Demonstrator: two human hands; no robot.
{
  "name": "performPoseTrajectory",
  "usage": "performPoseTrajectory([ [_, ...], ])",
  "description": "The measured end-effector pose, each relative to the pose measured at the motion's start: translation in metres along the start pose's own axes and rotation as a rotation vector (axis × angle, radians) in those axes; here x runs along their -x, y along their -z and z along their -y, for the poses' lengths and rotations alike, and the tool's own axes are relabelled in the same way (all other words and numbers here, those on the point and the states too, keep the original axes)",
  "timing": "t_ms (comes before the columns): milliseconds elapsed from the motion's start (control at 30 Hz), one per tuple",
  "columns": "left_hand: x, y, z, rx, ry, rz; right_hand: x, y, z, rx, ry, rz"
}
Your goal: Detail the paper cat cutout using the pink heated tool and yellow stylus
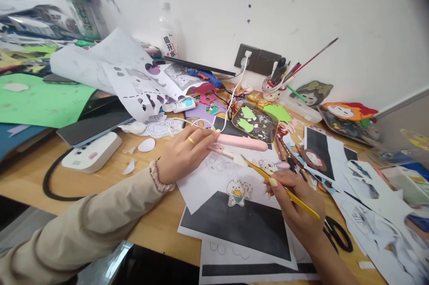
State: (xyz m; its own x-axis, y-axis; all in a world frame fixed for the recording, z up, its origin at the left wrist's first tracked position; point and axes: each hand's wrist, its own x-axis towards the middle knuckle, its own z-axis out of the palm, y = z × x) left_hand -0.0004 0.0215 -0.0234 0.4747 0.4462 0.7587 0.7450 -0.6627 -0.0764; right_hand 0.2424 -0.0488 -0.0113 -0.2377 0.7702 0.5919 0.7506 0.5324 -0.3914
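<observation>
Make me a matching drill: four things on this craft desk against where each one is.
1 pink tool
2 yellow tweezers
3 black scissors
4 animal cutout

a in the right hand
b under the left hand fingers
c on paper between the hands
d right of the right wrist

Pairs: 1-b, 2-a, 3-d, 4-c

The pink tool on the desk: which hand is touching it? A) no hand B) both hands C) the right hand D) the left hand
D: the left hand, with a gold ring, lies on the pink tool, while the right hand holds yellow tweezers apart from it.
</observation>
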Motion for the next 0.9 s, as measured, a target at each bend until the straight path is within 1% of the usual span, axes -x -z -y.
performPoseTrajectory([
  [133,0.0004,0.0006,-0.0006,-0.016,0.005,-0.028,0.0004,-0.0009,0.0000,-0.008,0.001,-0.002],
  [333,0.0013,0.0004,-0.0015,-0.025,0.029,-0.013,-0.0008,-0.0023,0.0008,-0.049,-0.089,0.000],
  [433,0.0006,0.0000,-0.0017,-0.035,0.009,0.002,-0.0022,-0.0017,0.0031,-0.070,-0.125,0.011],
  [500,-0.0001,-0.0002,-0.0017,-0.048,0.004,0.010,-0.0025,-0.0016,0.0039,-0.149,-0.179,0.001],
  [567,-0.0005,-0.0004,-0.0017,-0.054,0.004,0.011,-0.0019,-0.0018,0.0036,-0.262,-0.248,-0.037],
  [633,-0.0006,-0.0006,-0.0017,-0.053,-0.002,0.013,-0.0009,-0.0021,0.0026,-0.316,-0.304,-0.083],
  [733,-0.0004,-0.0010,-0.0017,-0.045,-0.004,0.011,0.0001,-0.0022,0.0015,-0.263,-0.320,-0.089],
  [900,0.0006,-0.0015,-0.0021,-0.029,0.007,-0.025,-0.0007,-0.0023,0.0029,-0.210,-0.284,-0.046],
])
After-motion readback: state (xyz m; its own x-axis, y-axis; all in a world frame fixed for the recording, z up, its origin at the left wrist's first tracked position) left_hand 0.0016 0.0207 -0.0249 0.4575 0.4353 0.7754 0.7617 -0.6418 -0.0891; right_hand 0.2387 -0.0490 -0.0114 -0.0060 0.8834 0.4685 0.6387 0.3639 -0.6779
